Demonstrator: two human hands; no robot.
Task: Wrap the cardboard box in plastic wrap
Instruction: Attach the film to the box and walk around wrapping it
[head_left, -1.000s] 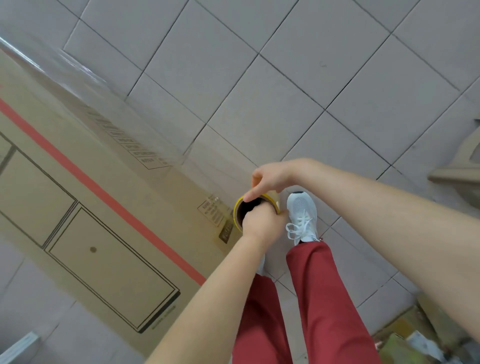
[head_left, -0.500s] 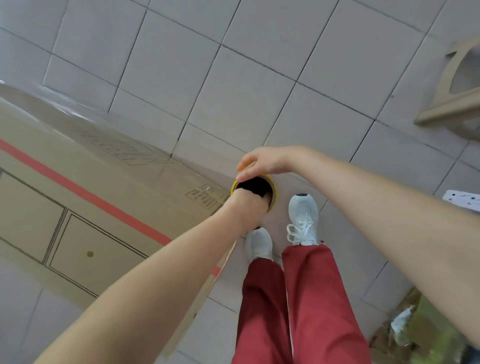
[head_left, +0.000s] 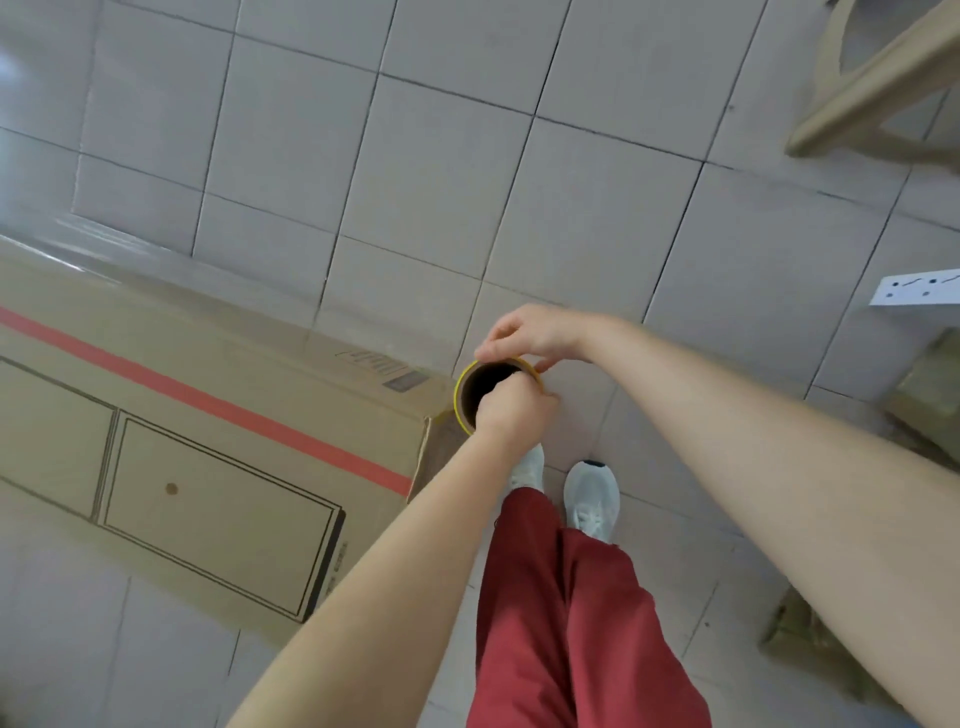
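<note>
A person's left hand (head_left: 511, 410) and right hand (head_left: 535, 335) both grasp the rim of a yellow-edged, cardboard-cored roll of plastic wrap (head_left: 461, 397), held upright at the corner of a large, flat brown cardboard box (head_left: 208, 426) with a red stripe. The box lies on a grey tiled floor (head_left: 415, 182), and clear film (head_left: 104, 244) glints along its far edge.

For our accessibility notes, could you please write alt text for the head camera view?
Seen from above, a person's left hand and right hand grip the top rim of a roll of plastic wrap at the corner of a large cardboard box with a red stripe. They wear red trousers and white shoes on a grey tiled floor.
</note>
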